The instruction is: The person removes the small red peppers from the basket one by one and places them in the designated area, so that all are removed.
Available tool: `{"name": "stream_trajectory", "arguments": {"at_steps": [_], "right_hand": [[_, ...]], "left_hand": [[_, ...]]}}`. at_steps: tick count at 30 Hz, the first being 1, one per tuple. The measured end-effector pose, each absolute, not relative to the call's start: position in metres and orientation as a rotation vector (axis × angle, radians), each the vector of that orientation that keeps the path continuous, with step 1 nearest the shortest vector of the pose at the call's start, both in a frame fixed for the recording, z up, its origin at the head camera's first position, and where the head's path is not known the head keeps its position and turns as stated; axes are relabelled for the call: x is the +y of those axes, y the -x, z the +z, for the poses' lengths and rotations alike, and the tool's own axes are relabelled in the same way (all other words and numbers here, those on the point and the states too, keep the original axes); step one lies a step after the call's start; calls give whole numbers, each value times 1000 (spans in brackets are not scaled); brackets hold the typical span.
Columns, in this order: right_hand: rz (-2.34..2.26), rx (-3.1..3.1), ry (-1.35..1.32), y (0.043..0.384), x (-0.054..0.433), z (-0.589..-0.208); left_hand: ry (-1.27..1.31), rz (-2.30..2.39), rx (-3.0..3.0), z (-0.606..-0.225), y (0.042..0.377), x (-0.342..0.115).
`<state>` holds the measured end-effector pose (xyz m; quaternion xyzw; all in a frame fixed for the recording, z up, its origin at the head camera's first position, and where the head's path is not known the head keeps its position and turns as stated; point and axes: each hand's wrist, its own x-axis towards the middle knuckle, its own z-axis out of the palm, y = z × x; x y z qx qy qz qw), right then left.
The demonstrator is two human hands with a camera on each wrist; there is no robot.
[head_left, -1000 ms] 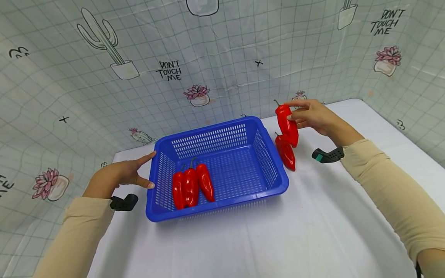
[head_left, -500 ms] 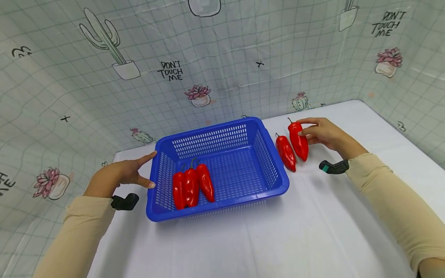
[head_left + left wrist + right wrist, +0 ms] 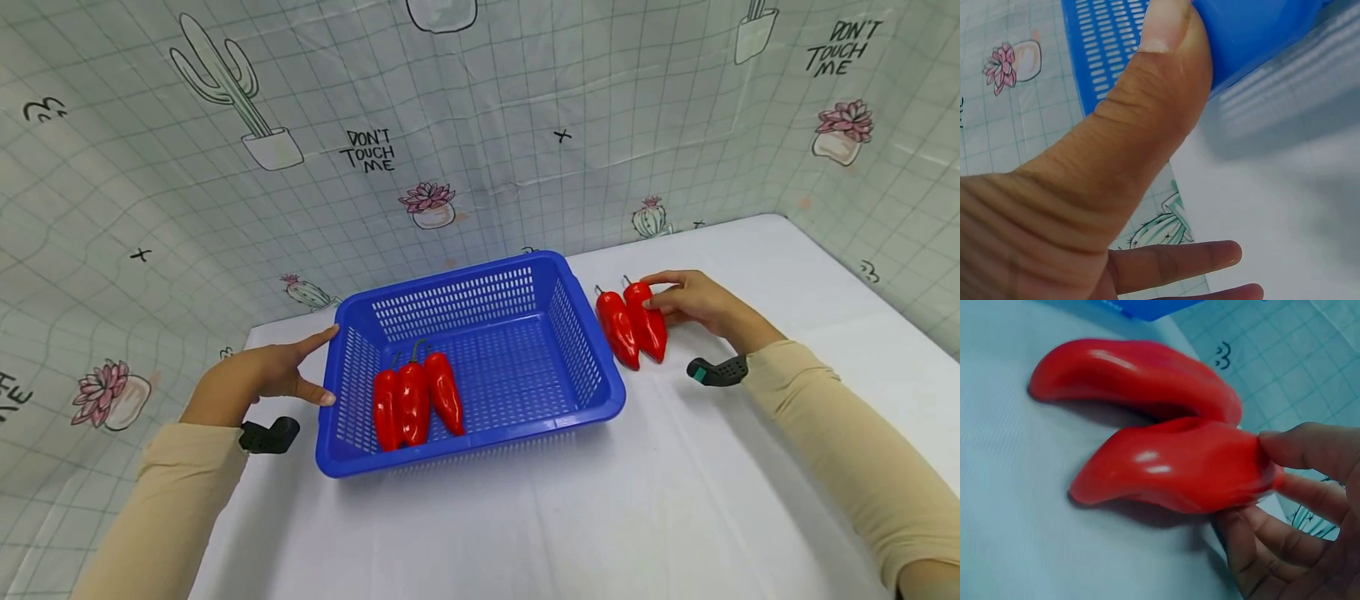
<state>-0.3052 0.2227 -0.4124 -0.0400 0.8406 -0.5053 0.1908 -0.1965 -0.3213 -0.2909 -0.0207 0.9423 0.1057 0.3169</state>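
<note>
On the white table, right of a blue plastic basket (image 3: pixel 480 437), two long red peppers lie side by side. My right hand (image 3: pixel 701 304) pinches the outer red pepper (image 3: pixel 647 323) near its stem end, thumb on one side and fingers on the other. That pepper rests against the other red pepper (image 3: pixel 617 330), as the right wrist view also shows. At the basket's left end, my left hand (image 3: pixel 258 375) touches the rim with outstretched thumb and forefinger. In the left wrist view the thumb (image 3: pixel 1147 100) lies against the basket wall while other fingers stretch out straight below.
Inside the basket, several red peppers would be overstating it: three red peppers (image 3: pixel 412 404) lie together at the left. A grid-patterned cloth (image 3: pixel 487 125) with cactus drawings hangs behind the table (image 3: pixel 600 517).
My right hand has brought the outer red pepper down from above the other one, to the right, and laid it alongside on the table. The left hand and basket stay put.
</note>
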Motion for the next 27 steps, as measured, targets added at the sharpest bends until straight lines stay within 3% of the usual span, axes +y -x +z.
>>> {"name": "stream_trajectory", "arguments": {"at_steps": [11, 27], "right_hand": [[-1027, 2845, 8, 303, 216, -390], [-1348, 2865, 255, 284, 107, -330]], "left_hand": [[47, 244, 2491, -288, 195, -321], [22, 247, 2492, -287, 194, -323]]}}
